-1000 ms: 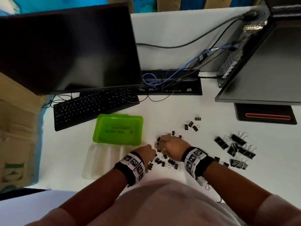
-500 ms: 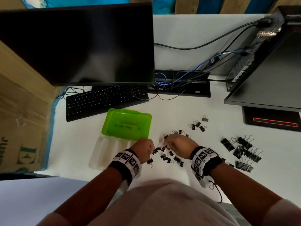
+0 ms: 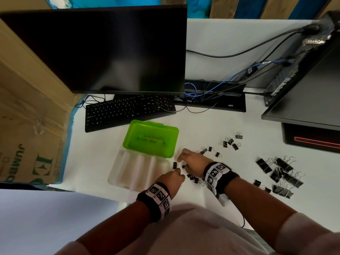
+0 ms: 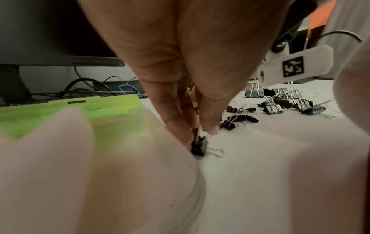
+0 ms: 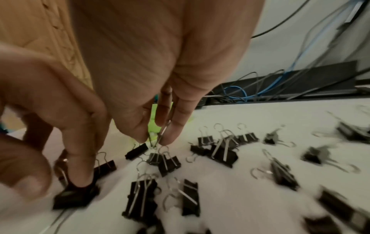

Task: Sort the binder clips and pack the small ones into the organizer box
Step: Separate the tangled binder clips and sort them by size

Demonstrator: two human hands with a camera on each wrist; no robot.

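The organizer box lies open: green lid tipped back, clear ribbed tray in front. Just right of the tray, my left hand pinches a small black binder clip against the table. My right hand hovers close beside it. In the right wrist view its fingertips pinch the wire handle of a small clip, and its thumb and forefinger press on another small clip. More small clips lie under and around the hands.
A second scatter of small clips lies to the right, and a heap of large clips farther right. Keyboard, monitor and a cable tray stand behind. A cardboard box is at left.
Both hands have drifted left within the small-clip pile, ending close to the tray's right edge. The head view has shifted, so the box sits more central.
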